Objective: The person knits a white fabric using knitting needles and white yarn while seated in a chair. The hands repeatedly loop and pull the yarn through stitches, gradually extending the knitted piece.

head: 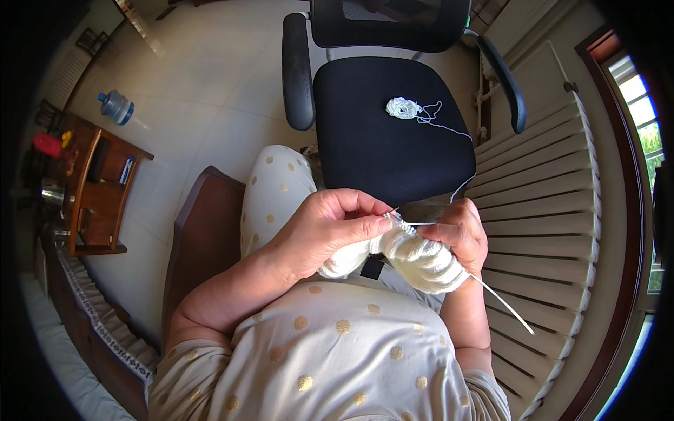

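Observation:
Cream knitted fabric (421, 258) hangs bunched between my two hands, above my lap. My left hand (337, 226) pinches its upper edge between thumb and fingers, where a needle tip pokes out. With curled fingers, my right hand (461, 234) grips the knitting and a thin knitting needle (503, 305), whose long end slants out to the lower right. A short stretch of needle or yarn spans the gap between the hands. White yarn (461, 188) runs from beyond my right hand over the chair seat to a small loose ball of yarn (403, 108).
A black office chair (389, 152) with armrests faces me closely. Along the right side runs a radiator (537, 210) beneath a window (637, 100). To the left stand a brown wooden panel (205, 226), a wooden cabinet (100, 194) and a blue water jug (117, 107) on the tiled floor.

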`<state>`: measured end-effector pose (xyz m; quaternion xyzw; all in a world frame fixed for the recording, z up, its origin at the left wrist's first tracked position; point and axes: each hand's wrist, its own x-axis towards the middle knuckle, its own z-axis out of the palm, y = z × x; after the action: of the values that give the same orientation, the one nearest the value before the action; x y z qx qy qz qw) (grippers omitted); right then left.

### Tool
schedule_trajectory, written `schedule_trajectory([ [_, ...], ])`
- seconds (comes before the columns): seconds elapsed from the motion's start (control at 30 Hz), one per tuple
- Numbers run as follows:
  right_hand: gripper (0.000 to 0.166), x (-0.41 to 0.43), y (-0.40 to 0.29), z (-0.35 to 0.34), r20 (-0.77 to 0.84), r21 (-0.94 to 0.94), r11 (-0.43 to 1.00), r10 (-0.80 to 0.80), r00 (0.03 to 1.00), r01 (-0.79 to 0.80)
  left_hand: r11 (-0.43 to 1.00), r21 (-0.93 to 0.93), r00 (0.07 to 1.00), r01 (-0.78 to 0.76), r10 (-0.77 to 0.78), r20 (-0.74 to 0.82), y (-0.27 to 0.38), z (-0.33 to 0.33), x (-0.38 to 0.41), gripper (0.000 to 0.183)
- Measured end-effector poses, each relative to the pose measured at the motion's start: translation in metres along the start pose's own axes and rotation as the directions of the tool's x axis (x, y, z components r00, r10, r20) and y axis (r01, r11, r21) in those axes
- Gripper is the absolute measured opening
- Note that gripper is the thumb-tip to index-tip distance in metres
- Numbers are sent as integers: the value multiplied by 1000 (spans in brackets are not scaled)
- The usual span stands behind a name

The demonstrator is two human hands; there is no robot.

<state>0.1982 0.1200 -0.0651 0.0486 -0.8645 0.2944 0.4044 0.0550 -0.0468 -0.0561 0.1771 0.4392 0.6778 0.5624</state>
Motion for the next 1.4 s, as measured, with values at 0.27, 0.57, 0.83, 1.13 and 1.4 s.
schedule_trajectory([
  [0.27, 30, -1, 2, 1, 72, 200, 976, 73, 995, -86, 999, 51, 998, 12, -15, 58, 1, 5, -1, 9],
  [0.57, 40, 35, -8, 2, 321, -45, 996, 89, 943, -79, 1000, -1, 1000, 31, -31, -4, -9, 12, 0, 20],
  [0.83, 35, 34, -11, -7, 143, -205, 960, -164, 976, 191, 999, 43, 1000, 11, -10, -10, -3, 4, 3, 20],
  [1.13, 36, 14, -1, -3, 101, -10, 1000, -16, 995, 17, 998, -67, 999, 13, -11, 37, -1, -3, 7, 14],
  [1.4, 38, 19, -8, -1, 141, -256, 957, -102, 985, 136, 997, -75, 999, 24, -21, 42, -3, 0, 7, 8],
])
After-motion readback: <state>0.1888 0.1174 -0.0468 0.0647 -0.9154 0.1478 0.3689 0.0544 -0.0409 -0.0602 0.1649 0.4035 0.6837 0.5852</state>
